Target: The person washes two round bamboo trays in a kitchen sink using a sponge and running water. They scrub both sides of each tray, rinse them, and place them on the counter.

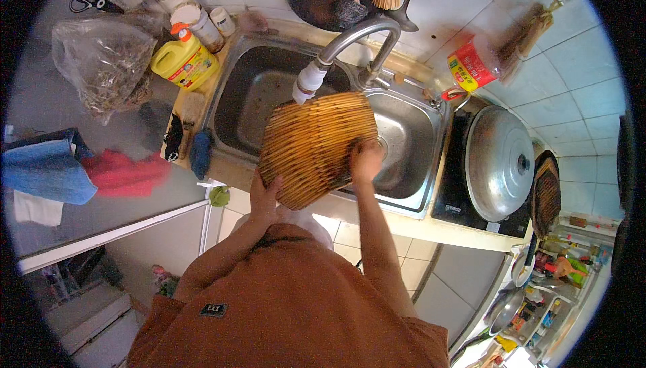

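Note:
A woven bamboo basket is tilted over the front of the double sink, its ribbed surface facing up. My left hand grips its lower left edge, the thumb on the weave. On the basket's right side rests my right hand, blurred, with its fingers curled. A dark patch shows by those fingers; I cannot tell whether it is a scrubber or shadow. Just above the basket's upper edge hangs the white nozzle of the curved steel faucet. Part of both sink basins is hidden beneath the basket.
Left of the sink stand a yellow detergent jug and a clear plastic bag with dried contents. A blue cloth lies at the sink's corner. To the right, a domed metal lid covers a pan on a black cooktop.

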The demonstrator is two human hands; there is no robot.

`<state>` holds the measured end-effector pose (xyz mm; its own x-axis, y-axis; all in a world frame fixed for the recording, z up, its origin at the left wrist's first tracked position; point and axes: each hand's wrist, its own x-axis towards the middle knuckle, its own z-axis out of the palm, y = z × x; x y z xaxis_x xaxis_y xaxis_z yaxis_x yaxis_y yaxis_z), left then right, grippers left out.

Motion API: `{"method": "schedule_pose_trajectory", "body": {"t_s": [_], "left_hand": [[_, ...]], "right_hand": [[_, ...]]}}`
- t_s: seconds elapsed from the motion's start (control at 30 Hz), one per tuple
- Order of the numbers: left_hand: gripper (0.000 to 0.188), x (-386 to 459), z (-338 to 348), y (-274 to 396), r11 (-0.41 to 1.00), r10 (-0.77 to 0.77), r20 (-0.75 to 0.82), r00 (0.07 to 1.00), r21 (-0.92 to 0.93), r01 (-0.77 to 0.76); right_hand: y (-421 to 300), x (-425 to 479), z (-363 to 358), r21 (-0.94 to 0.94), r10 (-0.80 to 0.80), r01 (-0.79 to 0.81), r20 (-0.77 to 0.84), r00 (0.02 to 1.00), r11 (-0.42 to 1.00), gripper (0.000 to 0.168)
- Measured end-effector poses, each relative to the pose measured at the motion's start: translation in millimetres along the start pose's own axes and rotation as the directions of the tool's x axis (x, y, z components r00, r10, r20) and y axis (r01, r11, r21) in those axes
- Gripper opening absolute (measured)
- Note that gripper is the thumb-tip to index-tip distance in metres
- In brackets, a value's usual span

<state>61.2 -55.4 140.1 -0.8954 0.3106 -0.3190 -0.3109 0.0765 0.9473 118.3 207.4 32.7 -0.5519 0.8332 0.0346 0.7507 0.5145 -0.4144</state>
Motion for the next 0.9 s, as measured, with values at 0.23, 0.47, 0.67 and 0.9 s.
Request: {"method": "schedule_pose_trajectory", "body": {"t_s": [0.23,0.47,0.67,0.9], "left_hand": [[0.054,-4,-2,1,0.998,0.030,-0.022,0.999,-0.062,-0.031],[0.048,-7,6,7,1.000,0.007,-0.049,0.999,0.022,-0.006],[0.046,-2,1,24,0.944,-0.067,-0.050,0.997,0.320,0.080],[0.051,4,3,3,0.997,0.055,0.006,0.998,0.055,-0.055]], "right_hand": [[-48,-49,-10,0.043,-0.315,0.313,0.048,0.948,0.949,0.020],[14,30,-18,-0.163,-0.020,0.038,0.111,0.994,0.986,0.029],[-79,-66,-20,0.322,-0.376,0.362,-0.021,0.926,0.875,0.021],[-20,35,-16,-0.007,0.051,-0.051,0.047,0.998,0.999,0.034]]}}
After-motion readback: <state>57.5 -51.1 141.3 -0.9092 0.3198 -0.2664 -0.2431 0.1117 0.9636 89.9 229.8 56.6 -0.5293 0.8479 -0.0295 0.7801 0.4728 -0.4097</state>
